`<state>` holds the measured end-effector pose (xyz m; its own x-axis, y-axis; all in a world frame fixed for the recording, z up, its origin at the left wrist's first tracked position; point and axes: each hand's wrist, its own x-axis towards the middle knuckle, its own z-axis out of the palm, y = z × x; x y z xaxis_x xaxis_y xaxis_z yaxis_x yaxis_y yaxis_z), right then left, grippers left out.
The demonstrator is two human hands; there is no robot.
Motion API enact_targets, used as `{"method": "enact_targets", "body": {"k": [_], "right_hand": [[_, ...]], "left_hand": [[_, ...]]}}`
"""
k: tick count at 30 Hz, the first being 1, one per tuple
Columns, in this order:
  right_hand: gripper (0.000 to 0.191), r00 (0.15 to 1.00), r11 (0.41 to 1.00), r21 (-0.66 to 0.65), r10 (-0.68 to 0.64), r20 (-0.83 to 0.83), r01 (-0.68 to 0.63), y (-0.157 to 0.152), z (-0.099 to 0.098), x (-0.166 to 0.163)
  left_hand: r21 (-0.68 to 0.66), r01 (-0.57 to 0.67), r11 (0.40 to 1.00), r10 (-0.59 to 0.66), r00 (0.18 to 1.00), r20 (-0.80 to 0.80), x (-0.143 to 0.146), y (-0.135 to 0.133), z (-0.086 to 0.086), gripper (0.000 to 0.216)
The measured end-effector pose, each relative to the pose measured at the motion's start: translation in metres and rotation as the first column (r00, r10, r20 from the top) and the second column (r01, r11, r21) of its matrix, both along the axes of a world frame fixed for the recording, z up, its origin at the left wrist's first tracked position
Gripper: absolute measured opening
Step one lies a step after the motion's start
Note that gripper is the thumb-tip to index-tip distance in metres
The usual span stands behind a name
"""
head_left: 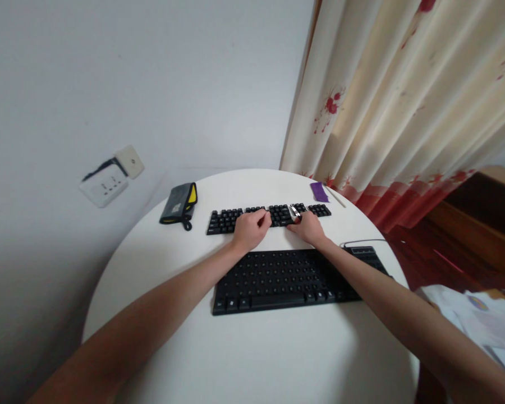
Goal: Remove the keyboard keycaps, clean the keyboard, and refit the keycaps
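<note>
My left hand (251,230) is curled closed over the row of loose black keycaps (225,222); whatever its fingers may pinch is hidden. My right hand (308,228) is closed around a small tool with a shiny silver metal end (294,211), which points up and away over the keycaps. The tool's exact kind is too small to make out. Nearer to me, under my forearms, lies a black keyboard (273,275). Most of its key positions are bare, with small posts showing, while the bottom row still has its keys.
A grey pouch with yellow lining (179,203) lies at the white round table's (252,348) left edge. A purple cloth (319,192) and a thin stick (335,196) are at the back right. A cable (364,241) runs off right. Wall and curtain (362,112) stand behind.
</note>
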<state>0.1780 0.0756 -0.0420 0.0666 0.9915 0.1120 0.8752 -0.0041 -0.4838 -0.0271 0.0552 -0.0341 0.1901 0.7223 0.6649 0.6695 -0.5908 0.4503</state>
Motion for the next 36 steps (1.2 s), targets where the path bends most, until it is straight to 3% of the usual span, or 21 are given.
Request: {"method": "enact_targets", "body": {"k": [17, 22, 26, 29, 32, 36], "right_hand": [[0.021, 0.999, 1.000, 0.001, 0.002, -0.034, -0.002, 0.003, -0.002, 0.002], [0.027, 0.984, 0.990, 0.139, 0.010, -0.178, 0.016, -0.004, 0.015, 0.025], [0.037, 0.925, 0.966, 0.230, -0.025, -0.378, 0.120, -0.026, 0.032, 0.064], [0.042, 0.799, 0.944, 0.207, -0.087, -0.595, 0.257, -0.049, 0.037, 0.099], [0.047, 0.683, 0.907, 0.261, -0.039, -0.730, 0.331, -0.077, 0.037, 0.131], [0.055, 0.745, 0.881, 0.297, -0.089, -0.661, 0.368, -0.122, 0.030, 0.149]], "left_hand": [[-0.003, -0.005, 1.000, 0.005, 1.000, 0.000, 0.000, 0.000, 0.000, 0.038], [0.005, -0.006, 1.000, 0.006, 1.000, 0.003, -0.001, 0.000, 0.000, 0.039], [0.014, -0.003, 1.000, 0.003, 1.000, 0.003, 0.000, -0.001, 0.000, 0.039], [0.013, 0.006, 1.000, -0.006, 1.000, -0.001, 0.000, 0.000, -0.001, 0.039], [0.011, 0.015, 1.000, -0.015, 1.000, -0.011, -0.001, 0.001, -0.002, 0.038], [0.006, 0.034, 0.999, -0.034, 0.999, -0.019, -0.002, 0.002, -0.003, 0.038]]}}
